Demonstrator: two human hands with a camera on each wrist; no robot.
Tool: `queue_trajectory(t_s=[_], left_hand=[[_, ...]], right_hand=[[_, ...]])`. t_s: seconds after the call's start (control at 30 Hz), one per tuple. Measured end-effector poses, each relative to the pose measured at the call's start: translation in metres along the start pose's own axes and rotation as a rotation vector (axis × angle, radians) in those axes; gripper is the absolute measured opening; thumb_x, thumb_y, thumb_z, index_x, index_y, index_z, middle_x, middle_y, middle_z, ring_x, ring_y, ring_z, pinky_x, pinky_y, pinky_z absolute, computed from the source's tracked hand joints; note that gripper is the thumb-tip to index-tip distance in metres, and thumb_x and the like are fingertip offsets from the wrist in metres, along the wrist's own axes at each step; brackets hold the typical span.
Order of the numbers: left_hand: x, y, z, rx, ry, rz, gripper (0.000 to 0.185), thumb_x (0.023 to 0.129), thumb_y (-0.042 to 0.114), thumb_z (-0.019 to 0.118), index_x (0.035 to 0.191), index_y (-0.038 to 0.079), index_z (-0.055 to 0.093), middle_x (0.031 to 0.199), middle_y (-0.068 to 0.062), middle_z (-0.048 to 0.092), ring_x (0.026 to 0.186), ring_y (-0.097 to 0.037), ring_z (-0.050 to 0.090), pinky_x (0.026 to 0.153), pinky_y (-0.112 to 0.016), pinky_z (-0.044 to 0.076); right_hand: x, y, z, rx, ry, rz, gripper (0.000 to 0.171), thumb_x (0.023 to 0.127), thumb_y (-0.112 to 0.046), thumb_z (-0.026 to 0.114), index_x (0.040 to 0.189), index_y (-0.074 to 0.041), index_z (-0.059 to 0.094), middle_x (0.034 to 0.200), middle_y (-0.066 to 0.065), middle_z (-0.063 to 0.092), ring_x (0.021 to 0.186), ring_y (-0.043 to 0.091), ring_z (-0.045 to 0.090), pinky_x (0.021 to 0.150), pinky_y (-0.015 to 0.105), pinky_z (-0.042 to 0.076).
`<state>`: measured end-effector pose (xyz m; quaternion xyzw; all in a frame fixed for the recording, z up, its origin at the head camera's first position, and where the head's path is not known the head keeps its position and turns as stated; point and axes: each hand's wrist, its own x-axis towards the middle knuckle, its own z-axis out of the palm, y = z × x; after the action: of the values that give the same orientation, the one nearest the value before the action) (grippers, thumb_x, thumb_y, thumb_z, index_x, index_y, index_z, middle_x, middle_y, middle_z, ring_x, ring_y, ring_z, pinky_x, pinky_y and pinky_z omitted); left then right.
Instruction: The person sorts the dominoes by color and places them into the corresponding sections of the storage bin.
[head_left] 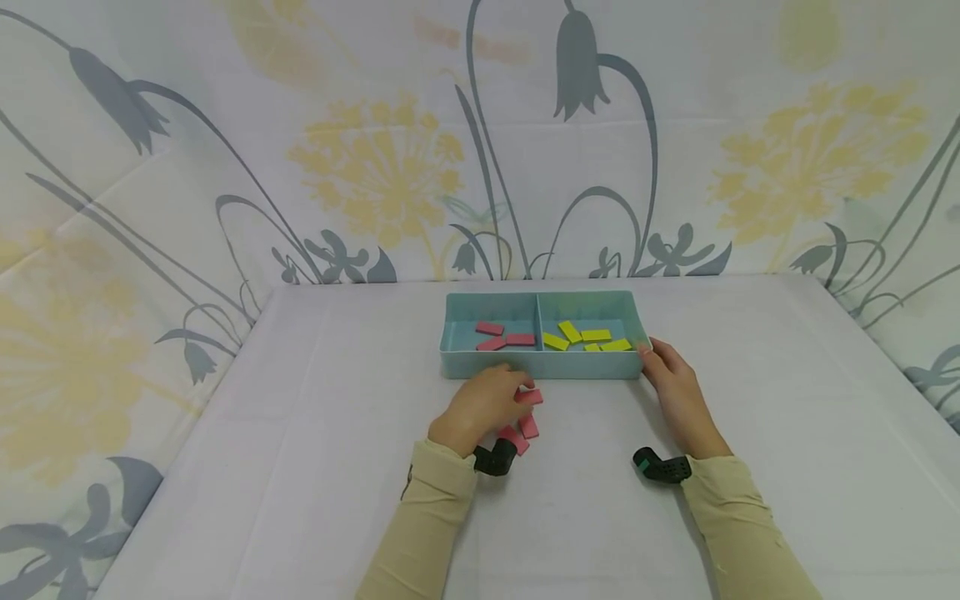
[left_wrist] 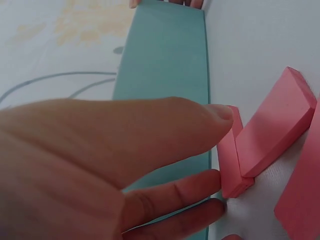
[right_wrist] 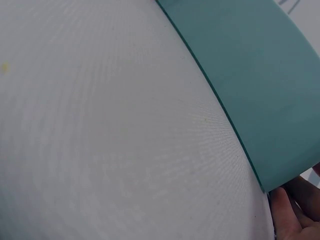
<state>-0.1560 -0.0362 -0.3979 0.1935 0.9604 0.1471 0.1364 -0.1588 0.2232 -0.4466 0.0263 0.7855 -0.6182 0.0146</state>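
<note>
Just in front of the teal two-compartment box (head_left: 540, 365), the left hand (head_left: 483, 404) reaches to a pink block (head_left: 531, 397), which lies at the tips of its thumb and fingers. In the left wrist view the thumb tip overlaps one end of this block and a fingertip touches its side near the other end; whether they pinch it, I cannot tell. A second pink block (head_left: 528, 426) touches the first, and a third pink block (head_left: 513, 438) lies beside the second, nearer the person. The right hand (head_left: 678, 400) grips the box at its right front corner, thumb at the rim, fingers against the outer end wall. Inside, three pink blocks (head_left: 520, 340) lie in the left compartment and five yellow blocks (head_left: 596, 335) in the right. The box stands on a white tablecloth (head_left: 577, 517).
</note>
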Motion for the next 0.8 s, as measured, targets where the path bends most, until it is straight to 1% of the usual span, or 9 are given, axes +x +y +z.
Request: queue_trajectory(t_s=[0.23, 0.33, 0.47, 0.8], left_hand=[[-0.0013, 0.0033, 0.0021, 0.042, 0.005, -0.028, 0.038, 0.081, 0.032, 0.064, 0.117, 0.019, 0.058, 0.111, -0.002, 0.053, 0.097, -0.016, 0.047, 0.078, -0.032, 0.046], [-0.0026, 0.0044, 0.0029, 0.071, 0.018, -0.023, 0.040, 0.081, 0.032, 0.063, 0.118, 0.018, 0.058, 0.112, -0.003, 0.052, 0.100, -0.017, 0.046, 0.079, -0.033, 0.045], [-0.0034, 0.0052, 0.0041, 0.099, 0.044, -0.010, 0.040, 0.080, 0.030, 0.064, 0.117, 0.016, 0.058, 0.111, -0.003, 0.053, 0.099, -0.018, 0.044, 0.078, -0.032, 0.045], [-0.0028, 0.0056, 0.0094, 0.089, 0.070, -0.020, 0.036, 0.081, 0.025, 0.064, 0.116, 0.016, 0.060, 0.110, -0.003, 0.053, 0.097, -0.018, 0.046, 0.081, -0.031, 0.044]], right_hand=[[0.0002, 0.0007, -0.0002, -0.001, -0.004, 0.004, 0.072, 0.089, -0.053, 0.037, 0.141, -0.006, 0.020, 0.143, 0.011, 0.023, 0.129, 0.027, 0.028, 0.103, 0.042, 0.024], [0.0000, 0.0010, 0.0000, 0.005, -0.002, 0.007, 0.071, 0.089, -0.053, 0.037, 0.141, -0.007, 0.020, 0.143, 0.011, 0.024, 0.129, 0.027, 0.028, 0.103, 0.042, 0.024], [0.0004, 0.0009, 0.0004, 0.007, 0.002, -0.005, 0.071, 0.089, -0.053, 0.038, 0.141, -0.006, 0.021, 0.143, 0.012, 0.024, 0.128, 0.028, 0.028, 0.103, 0.042, 0.024], [-0.0005, 0.0012, 0.0003, 0.009, 0.000, -0.017, 0.072, 0.089, -0.053, 0.038, 0.141, -0.005, 0.021, 0.142, 0.013, 0.024, 0.128, 0.029, 0.028, 0.103, 0.043, 0.024]])
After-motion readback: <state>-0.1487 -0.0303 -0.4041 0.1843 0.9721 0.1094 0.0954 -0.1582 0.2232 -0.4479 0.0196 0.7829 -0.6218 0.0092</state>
